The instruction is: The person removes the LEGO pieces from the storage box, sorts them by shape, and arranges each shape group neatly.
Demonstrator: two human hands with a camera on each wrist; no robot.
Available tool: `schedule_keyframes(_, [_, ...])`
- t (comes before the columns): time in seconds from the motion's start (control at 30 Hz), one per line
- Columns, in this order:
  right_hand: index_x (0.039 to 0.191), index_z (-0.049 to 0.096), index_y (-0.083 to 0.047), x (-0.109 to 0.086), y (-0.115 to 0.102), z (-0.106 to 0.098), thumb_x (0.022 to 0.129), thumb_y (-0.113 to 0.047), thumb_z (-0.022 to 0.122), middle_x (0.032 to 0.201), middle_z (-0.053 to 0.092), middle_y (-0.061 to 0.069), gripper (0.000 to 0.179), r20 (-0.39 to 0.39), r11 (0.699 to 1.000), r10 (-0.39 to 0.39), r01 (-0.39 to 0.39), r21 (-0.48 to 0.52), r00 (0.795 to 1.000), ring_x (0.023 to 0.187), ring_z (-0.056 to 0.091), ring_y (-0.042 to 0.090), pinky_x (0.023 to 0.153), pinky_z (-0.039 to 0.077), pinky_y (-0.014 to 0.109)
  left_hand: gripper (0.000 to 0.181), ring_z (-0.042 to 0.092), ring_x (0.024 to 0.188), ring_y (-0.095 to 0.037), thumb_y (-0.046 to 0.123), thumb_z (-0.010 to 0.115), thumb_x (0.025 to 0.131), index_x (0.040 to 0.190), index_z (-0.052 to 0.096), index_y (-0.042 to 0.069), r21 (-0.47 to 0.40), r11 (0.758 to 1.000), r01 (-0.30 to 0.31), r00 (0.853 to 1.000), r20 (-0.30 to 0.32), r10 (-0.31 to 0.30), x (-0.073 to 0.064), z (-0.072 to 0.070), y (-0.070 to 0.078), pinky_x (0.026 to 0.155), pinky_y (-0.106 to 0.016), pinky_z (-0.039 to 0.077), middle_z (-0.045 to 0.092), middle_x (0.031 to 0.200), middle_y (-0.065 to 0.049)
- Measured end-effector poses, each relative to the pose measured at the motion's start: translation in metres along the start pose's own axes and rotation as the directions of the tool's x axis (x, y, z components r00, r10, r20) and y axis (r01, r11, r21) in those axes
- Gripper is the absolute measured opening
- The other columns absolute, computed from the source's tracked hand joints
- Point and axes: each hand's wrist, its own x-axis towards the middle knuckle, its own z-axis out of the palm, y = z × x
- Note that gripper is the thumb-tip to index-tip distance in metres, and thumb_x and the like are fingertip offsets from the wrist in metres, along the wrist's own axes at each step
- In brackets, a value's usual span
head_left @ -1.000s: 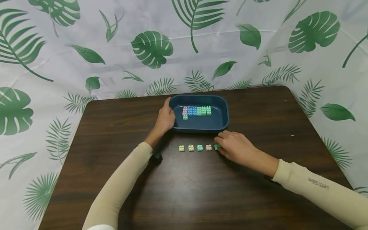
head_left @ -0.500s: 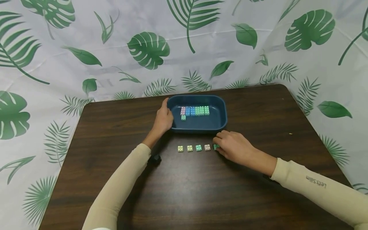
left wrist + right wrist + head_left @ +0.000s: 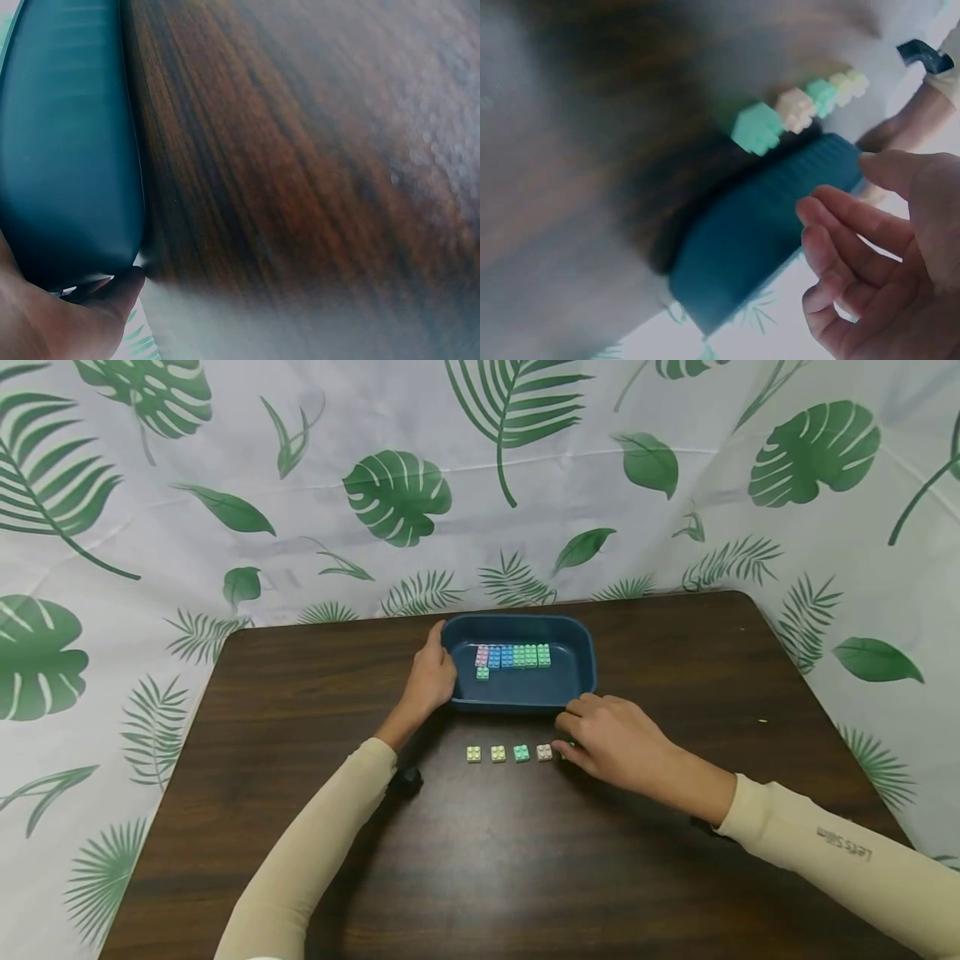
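My left hand (image 3: 431, 677) grips the left end of a dark blue plastic bin (image 3: 517, 707); in the left wrist view its thumb and fingers are at the bin's end wall. In front of the bin, several small square toy building blocks form a row: two yellow blocks (image 3: 474, 754), a mint-green block (image 3: 521, 752), a pale pink block (image 3: 543, 752) and, at the right end, a green block (image 3: 757, 129). Over that last block hovers my right hand (image 3: 615, 739), mostly hiding it from the head view. The right wrist view shows thumb and fingers apart, holding nothing.
Inside the bin lie a pink block (image 3: 482, 656), blue blocks (image 3: 500, 657) and green blocks (image 3: 531, 656) side by side, plus a small green block (image 3: 482, 673) below them. A leaf-print cloth (image 3: 300, 527) hangs behind the dark wooden table (image 3: 480, 877).
The right hand's fingers have let go of the green block at the row's right end and lifted slightly. The left hand keeps its grip on the bin, and the row stays put.
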Motion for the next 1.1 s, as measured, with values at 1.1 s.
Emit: schedule_keyframes(1.1, [0.103, 0.080, -0.015, 0.126, 0.047, 0.005, 0.099, -0.030, 0.076, 0.092, 0.073, 0.003, 0.016, 0.182, 0.996, -0.017, 0.001, 0.088, 0.983, 0.080, 0.067, 0.017, 0.067, 0.056, 0.035, 0.058, 0.057, 0.088, -0.028, 0.007, 0.033, 0.110, 0.167, 0.024, 0.007, 0.017, 1.000, 0.003, 1.000, -0.004, -0.003, 0.001, -0.001, 0.000, 0.094, -0.045, 0.050, 0.050, 0.081, -0.007])
